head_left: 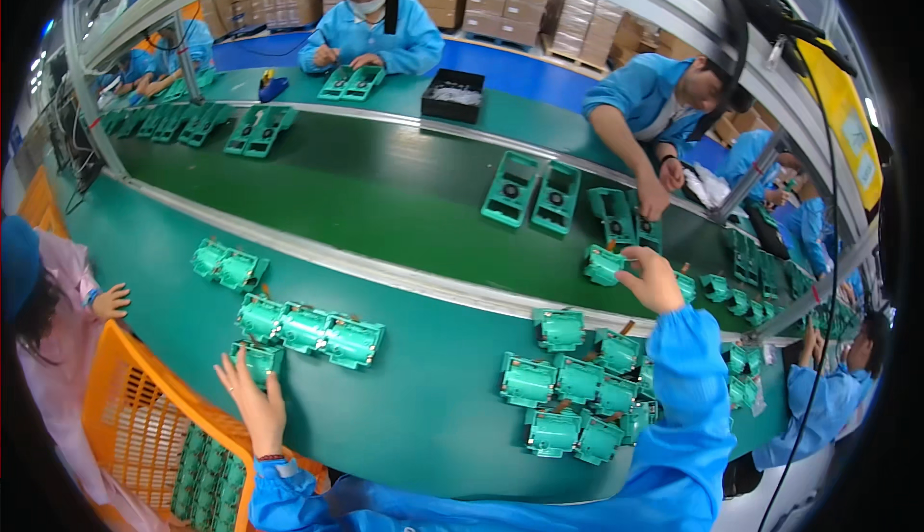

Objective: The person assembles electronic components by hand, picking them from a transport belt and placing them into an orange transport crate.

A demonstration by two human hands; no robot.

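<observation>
My left hand (252,405) is by the near left part of the bench, fingers spread, at the edge of a small green plastic housing (260,363). It seems to touch this housing without closing round it. My right hand (656,282) reaches over the metal rail to the conveyor, thumb and fingertips at the right end of another green housing (603,265), which they appear to pinch. Between my arms lie a row of joined-looking green housings (304,328) and, to the right, a cluster of several more (579,379), some with brown tabs.
A metal rail (385,275) divides the bench (414,397) from the green conveyor (385,181), which carries open green trays (510,189). An orange crate (144,407) of green parts stands at my left, beside a person in pink. Co-workers in blue sit opposite; a black bin (452,97) stands there.
</observation>
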